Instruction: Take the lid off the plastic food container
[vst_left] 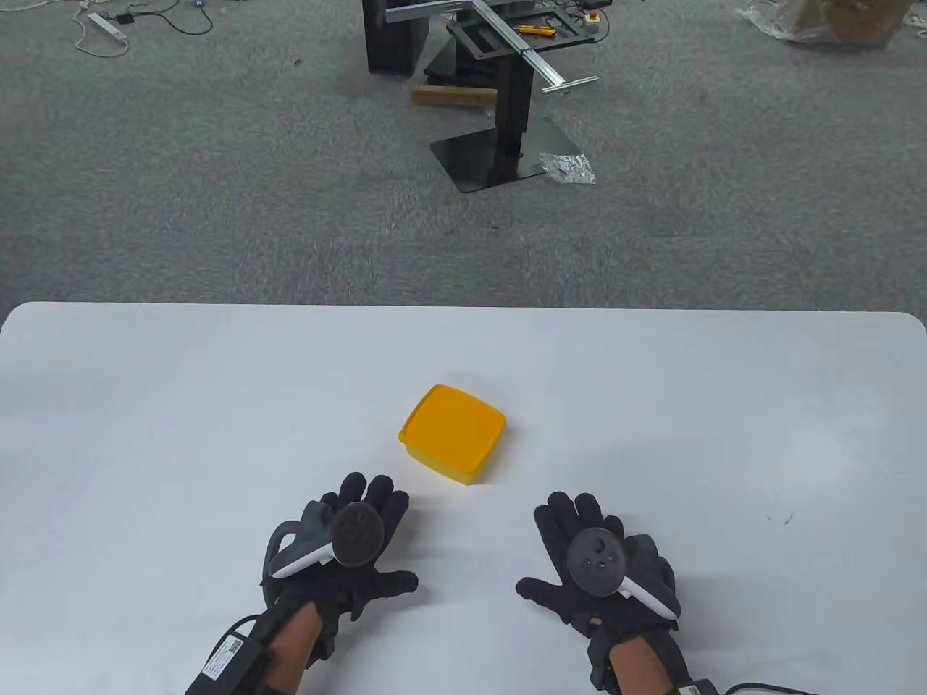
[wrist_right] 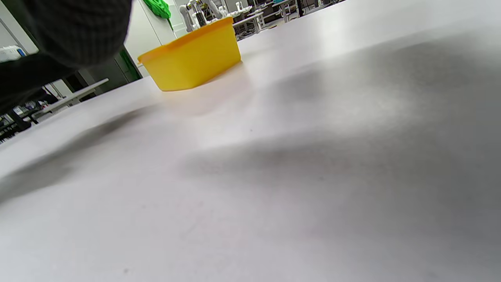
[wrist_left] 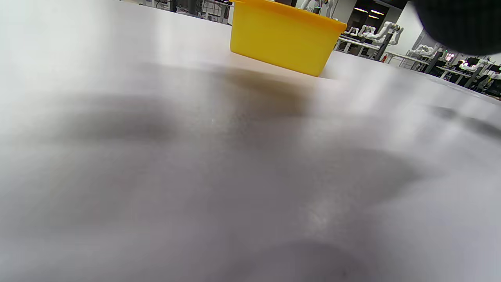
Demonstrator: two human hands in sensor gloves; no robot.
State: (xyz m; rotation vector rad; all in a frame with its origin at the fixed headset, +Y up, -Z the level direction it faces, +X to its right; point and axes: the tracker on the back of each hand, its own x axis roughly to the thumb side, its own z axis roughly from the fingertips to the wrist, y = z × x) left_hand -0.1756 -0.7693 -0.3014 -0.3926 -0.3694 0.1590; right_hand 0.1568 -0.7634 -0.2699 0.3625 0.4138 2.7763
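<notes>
A yellow plastic food container with its yellow lid on stands on the white table, near the middle. It also shows in the left wrist view and the right wrist view. My left hand rests flat on the table, fingers spread, below and left of the container and apart from it. My right hand rests flat, fingers spread, below and right of it. Both hands hold nothing.
The table's far edge runs across the middle of the table view; beyond it lie grey carpet and a black stand. Cables run from both wrists at the bottom edge.
</notes>
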